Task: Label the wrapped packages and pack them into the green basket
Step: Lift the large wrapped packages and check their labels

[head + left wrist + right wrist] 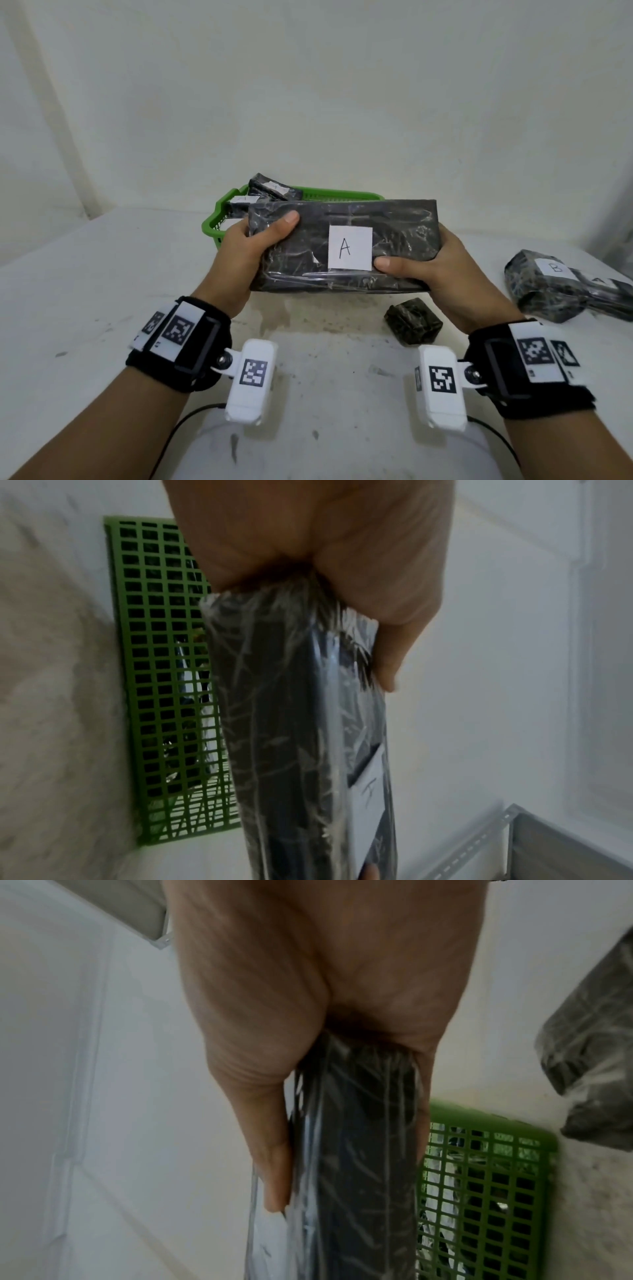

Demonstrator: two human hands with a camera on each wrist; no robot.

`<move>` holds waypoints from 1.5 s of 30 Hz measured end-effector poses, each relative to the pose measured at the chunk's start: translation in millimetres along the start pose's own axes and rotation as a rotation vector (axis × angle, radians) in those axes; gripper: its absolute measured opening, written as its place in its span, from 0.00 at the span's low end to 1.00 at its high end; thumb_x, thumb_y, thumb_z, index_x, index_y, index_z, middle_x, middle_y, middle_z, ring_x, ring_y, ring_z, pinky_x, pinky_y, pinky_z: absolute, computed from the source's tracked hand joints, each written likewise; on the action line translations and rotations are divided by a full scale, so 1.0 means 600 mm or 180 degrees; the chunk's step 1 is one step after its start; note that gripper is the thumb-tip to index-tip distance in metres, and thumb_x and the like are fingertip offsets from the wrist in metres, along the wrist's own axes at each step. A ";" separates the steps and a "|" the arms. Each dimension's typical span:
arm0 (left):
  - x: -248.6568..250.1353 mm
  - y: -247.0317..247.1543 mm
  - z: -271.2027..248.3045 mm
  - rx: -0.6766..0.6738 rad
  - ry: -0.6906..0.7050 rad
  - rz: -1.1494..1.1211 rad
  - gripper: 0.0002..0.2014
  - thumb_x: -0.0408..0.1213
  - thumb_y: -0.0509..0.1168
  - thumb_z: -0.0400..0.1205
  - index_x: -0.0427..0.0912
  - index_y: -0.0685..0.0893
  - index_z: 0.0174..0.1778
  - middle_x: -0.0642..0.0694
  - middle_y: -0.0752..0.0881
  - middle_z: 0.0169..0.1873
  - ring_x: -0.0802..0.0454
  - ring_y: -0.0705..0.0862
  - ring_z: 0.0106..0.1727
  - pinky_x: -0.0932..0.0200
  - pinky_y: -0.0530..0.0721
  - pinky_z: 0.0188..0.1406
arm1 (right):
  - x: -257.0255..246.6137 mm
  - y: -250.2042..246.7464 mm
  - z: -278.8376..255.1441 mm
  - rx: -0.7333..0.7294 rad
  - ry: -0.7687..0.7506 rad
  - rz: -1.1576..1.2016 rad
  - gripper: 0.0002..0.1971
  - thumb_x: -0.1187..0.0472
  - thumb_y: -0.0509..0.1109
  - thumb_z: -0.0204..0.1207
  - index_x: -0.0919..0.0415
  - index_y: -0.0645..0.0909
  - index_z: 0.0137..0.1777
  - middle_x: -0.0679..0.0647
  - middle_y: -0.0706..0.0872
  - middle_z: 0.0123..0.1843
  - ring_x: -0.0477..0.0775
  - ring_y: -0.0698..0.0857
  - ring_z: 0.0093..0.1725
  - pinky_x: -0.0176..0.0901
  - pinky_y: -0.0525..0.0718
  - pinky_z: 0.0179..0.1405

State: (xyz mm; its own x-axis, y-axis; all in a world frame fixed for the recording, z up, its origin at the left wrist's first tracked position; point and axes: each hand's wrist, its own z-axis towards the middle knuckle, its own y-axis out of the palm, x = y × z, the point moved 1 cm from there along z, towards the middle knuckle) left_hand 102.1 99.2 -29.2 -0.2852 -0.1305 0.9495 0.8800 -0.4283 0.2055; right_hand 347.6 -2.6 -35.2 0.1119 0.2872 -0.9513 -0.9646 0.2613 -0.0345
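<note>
A long flat package (pixel 404 222) wrapped in black film is held above the table by both hands. It carries a white label (pixel 350 247) marked A. My left hand (pixel 255 245) grips its left end, thumb on top. My right hand (pixel 424 270) grips the right end, thumb beside the label. The wrist views show the package edge-on (pixel 301 737) (pixel 363 1164), clamped between thumb and fingers. Behind it stands the green basket (pixel 219 219) (pixel 164 669) (pixel 486 1177) holding labelled wrapped packages (pixel 270 186).
A small wrapped bundle (pixel 412 320) lies on the table under my right hand. At the right edge lie two wrapped packages, one labelled B (pixel 544 287) and one labelled A (pixel 606 294). The white table (pixel 85 291) meets a plain wall behind.
</note>
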 end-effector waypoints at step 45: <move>-0.013 -0.010 0.007 -0.0693 0.0026 0.0667 0.37 0.31 0.84 0.69 0.38 0.79 0.74 0.42 0.91 0.63 0.43 0.91 0.64 0.42 0.86 0.68 | -0.008 -0.005 -0.002 0.0376 0.0110 -0.0331 0.35 0.48 0.84 0.67 0.53 0.80 0.74 0.50 0.93 0.63 0.53 0.93 0.63 0.54 0.89 0.63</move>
State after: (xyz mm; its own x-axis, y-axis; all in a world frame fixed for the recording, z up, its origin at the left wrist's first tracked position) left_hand 100.8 106.2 -36.8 -0.1099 -0.2432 0.9637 0.8182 -0.5727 -0.0512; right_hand 349.5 -6.1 -30.7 0.1994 0.2217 -0.9545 -0.9132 0.3952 -0.0990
